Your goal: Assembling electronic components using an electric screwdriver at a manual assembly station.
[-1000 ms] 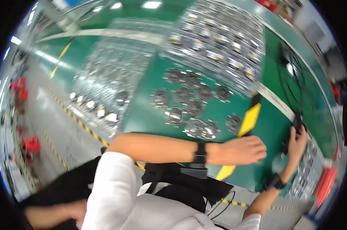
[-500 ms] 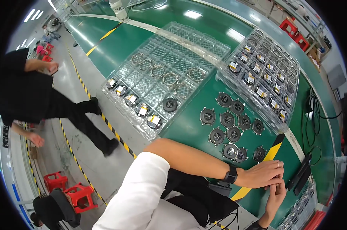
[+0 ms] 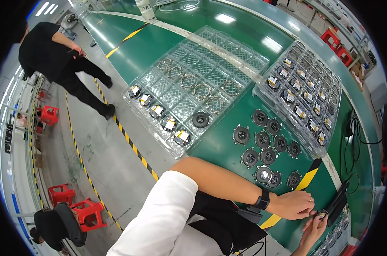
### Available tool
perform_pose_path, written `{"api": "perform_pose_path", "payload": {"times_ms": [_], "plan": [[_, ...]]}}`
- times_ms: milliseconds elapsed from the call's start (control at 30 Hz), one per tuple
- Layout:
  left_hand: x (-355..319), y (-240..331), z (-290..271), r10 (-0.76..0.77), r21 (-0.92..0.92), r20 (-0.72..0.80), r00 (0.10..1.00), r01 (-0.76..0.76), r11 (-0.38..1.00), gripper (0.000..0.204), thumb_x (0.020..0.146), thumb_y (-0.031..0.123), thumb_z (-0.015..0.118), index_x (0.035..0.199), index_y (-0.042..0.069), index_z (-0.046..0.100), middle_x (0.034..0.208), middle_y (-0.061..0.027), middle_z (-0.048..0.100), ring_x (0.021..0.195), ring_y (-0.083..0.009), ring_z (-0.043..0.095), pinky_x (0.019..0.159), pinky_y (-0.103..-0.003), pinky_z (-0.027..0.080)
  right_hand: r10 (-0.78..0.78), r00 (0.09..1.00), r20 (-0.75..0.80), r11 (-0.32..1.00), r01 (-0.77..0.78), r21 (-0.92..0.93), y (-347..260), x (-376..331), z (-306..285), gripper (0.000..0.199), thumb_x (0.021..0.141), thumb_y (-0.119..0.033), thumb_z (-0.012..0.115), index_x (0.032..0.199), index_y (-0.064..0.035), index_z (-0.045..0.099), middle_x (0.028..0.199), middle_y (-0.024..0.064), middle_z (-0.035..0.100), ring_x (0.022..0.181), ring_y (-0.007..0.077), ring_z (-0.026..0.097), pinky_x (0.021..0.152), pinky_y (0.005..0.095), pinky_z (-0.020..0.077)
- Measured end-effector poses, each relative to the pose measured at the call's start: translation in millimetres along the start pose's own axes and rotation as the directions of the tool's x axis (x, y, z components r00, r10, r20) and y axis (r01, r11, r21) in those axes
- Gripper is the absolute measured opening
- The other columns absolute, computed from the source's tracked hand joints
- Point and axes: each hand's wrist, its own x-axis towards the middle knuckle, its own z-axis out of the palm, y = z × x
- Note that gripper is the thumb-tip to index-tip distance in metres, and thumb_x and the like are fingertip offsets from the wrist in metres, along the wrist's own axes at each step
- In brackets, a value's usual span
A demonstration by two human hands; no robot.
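Note:
My left hand [image 3: 292, 205], with a black watch on its wrist, is closed, fingertips curled down; whatever they hold, if anything, is hidden. Just beyond it, my right hand [image 3: 314, 229] pinches a small round watch case [image 3: 321, 214] near the green table's right side. Several dark round watch cases [image 3: 262, 139] lie loose on the tabletop, left of and above my hands. A clear compartment tray [image 3: 172, 91] holds watch modules with white and yellow labels, metal rings and one black disc [image 3: 200, 120].
Stacked clear trays [image 3: 302, 96] of labelled modules and rings stand at the back right. A black bar-shaped device [image 3: 339, 204] with a cable lies beside my right hand. Another tray [image 3: 336, 234] is at the lower right. A person in black [image 3: 52, 51] walks on the floor at left, near red stools [image 3: 89, 214].
My hands have separated slightly, and the watch case now shows in my right fingers. The person in black has walked farther up the aisle. The whole view has shifted a little.

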Motion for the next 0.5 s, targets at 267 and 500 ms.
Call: {"api": "perform_pose_path", "payload": {"times_ms": [267, 500], "plan": [[-2.0, -1.9, 1.6, -0.016, 0.018, 0.008, 1.0, 0.016, 1.0, 0.016, 0.089, 0.018, 0.069, 0.081, 0.007, 0.06, 0.084, -0.0069, 0.058, 0.087, -0.0261, 0.055, 0.08, -0.04, 0.046, 0.436, 0.899, 0.034, 0.891, -0.427, -0.155, -11.0, -17.6, -37.8, 0.037, 0.105, -0.03, 0.064, 0.129, -0.0039, 0.055, 0.093, 0.0014, 0.059, 0.068, 0.0062, 0.048, 0.052, 0.0223, 0.0371], [-0.5, -0.8, 1.2, -0.027, 0.042, 0.041, 0.999, 0.025, 0.999, 0.016, 0.089, 0.018, 0.069, 0.08, 0.007, 0.061, 0.084, -0.0057, 0.059, 0.089, -0.0253, 0.056, 0.08, -0.039, 0.047, 0.505, 0.836, 0.217, 0.78, -0.334, -0.529, -46.5, -21.3, -43.1, 0.026, 0.106, -0.031, 0.062, 0.109, -0.0049, 0.062, 0.083, -0.0043, 0.053, 0.062, 0.0036, 0.038, 0.054, 0.0219, 0.0292]]}}
